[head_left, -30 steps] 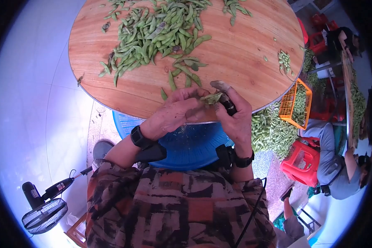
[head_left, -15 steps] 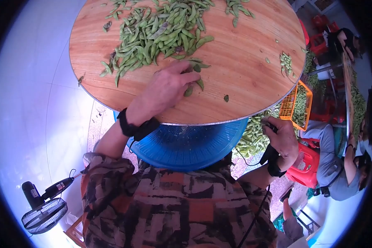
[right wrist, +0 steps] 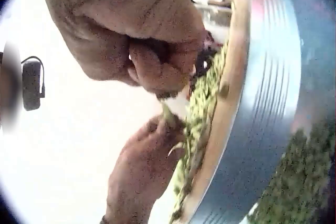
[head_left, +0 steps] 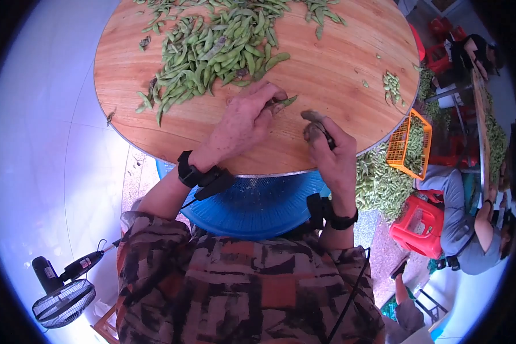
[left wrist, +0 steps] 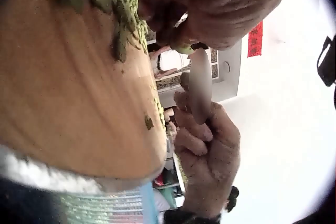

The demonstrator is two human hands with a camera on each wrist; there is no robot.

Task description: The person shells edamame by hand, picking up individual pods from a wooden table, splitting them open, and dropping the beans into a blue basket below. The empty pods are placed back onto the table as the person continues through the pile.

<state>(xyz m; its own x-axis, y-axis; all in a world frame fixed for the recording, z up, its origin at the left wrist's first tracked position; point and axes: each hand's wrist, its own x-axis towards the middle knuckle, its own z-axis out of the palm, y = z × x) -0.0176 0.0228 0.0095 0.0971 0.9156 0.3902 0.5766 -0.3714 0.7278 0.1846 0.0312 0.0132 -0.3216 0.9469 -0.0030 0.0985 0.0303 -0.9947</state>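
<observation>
Over the front of the round table, my left hand [head_left: 238, 126] pinches a green pod [head_left: 289, 101]; its fingers hide how many pods it holds. In the right wrist view, a pod [right wrist: 168, 115] sticks up from the left hand [right wrist: 144, 163]. My right hand [head_left: 336, 157] is just to the right, apart from the left, with its fingers curled round a small dark object [head_left: 329, 139]. Something greyish covers its thumb tip, which looks pale and blurred in the left wrist view beside the right hand [left wrist: 207, 158]. A large heap of green pods [head_left: 218, 54] lies beyond the left hand.
Below the table's front edge [head_left: 269, 174] stands a blue basket [head_left: 252, 212]. Shelled beans [head_left: 391, 86] lie at the table's right. More pods [head_left: 378, 183], an orange crate [head_left: 400, 146], a red stool [head_left: 415, 229] and a seated person [head_left: 461, 229] are farther right.
The hands were together on a pod, then separated. My right hand swung out past the table's edge and has returned beside the left, which picked up a pod near the heap.
</observation>
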